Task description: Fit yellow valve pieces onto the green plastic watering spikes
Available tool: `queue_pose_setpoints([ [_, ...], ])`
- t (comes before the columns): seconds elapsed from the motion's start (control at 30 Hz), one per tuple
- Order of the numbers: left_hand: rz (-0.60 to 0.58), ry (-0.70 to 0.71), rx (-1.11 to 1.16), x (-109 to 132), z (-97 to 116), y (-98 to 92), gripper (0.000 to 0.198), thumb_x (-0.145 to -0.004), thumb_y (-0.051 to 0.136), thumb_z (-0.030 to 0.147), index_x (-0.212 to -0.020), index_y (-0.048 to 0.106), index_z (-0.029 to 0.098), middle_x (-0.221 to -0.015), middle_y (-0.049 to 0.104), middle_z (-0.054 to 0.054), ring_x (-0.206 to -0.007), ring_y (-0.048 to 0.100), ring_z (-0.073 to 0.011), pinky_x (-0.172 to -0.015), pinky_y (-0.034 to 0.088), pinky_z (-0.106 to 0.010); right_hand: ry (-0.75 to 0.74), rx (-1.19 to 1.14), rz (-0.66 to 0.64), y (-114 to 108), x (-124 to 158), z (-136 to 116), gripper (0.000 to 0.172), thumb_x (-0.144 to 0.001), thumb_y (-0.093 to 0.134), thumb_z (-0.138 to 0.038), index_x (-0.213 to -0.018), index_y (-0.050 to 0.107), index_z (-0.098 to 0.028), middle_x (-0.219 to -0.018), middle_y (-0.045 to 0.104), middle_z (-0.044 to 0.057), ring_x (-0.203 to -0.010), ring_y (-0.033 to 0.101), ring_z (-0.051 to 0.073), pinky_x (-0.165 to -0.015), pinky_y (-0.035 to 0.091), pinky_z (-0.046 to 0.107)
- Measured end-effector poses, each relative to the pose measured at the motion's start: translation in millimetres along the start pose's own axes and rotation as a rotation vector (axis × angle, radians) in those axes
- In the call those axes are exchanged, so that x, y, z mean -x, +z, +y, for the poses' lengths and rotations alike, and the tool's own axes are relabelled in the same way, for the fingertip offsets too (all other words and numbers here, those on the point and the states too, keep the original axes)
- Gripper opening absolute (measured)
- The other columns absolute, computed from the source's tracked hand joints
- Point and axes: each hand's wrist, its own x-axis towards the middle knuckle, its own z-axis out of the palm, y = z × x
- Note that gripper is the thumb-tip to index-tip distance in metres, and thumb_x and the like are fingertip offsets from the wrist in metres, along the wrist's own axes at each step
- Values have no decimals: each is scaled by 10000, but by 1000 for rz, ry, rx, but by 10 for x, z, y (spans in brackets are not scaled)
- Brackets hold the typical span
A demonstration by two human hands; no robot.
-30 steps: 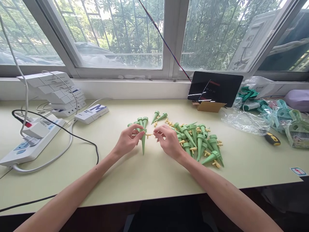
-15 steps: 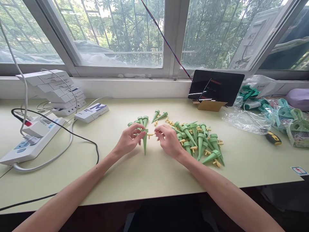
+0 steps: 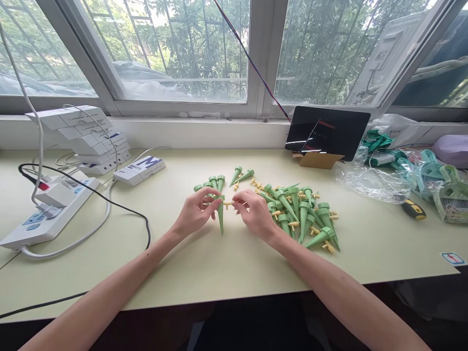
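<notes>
My left hand [image 3: 195, 209] pinches a green plant watering spike [image 3: 221, 218] near its cap, its point hanging downward above the table. A small yellow valve [image 3: 228, 204] juts from the spike's right side, and the fingers of my right hand [image 3: 252, 209] are closed on its outer end. Behind my left hand stand several green spikes [image 3: 221, 181], partly covered by the fingers. Two more spikes [image 3: 237, 172] lie farther back. To the right of my right hand is a heap of green spikes [image 3: 303, 212] mixed with yellow valves [image 3: 293, 224].
At the left are a power strip [image 3: 40, 219] with cables, a stack of white boxes [image 3: 91, 139] and a single box [image 3: 139, 170]. A tablet [image 3: 327, 132] leans on a cardboard stand at the back. Clear plastic wrap [image 3: 380, 183] and a yellow-black tool [image 3: 414, 208] lie at right.
The spike has shifted slightly right and its tip has swung a little right. My right hand has moved slightly left, nearer the spike. The heap looks the same.
</notes>
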Motion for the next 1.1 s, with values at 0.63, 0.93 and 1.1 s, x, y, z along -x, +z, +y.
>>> queue_pose_setpoints([
  [0.63,-15,59,13,-5,37,16,192,-899,640,371,-984,615,201,-1001,554,-42,-684,635,-131,-491,596,-286,-9,-27,-20,17,0,7,110,-885,561,-106,-935,595,-198,-917,612,43,-800,631,154,-720,581,301],
  [0.93,-90,66,39,8,71,14,199,-898,646,337,-1039,619,198,-1058,556,-56,-724,666,-147,-521,613,-304,-3,-36,-41,13,1,5,93,-890,568,-124,-949,597,-190,-888,619,39,-792,625,156,-725,558,296],
  [1.1,-101,70,53,10,71,12,219,-882,667,338,-1046,622,199,-1083,561,-59,-754,701,-173,-530,625,-317,-8,-48,-44,13,0,8,73,-891,579,-136,-938,595,-189,-870,630,39,-773,618,159,-704,543,289],
])
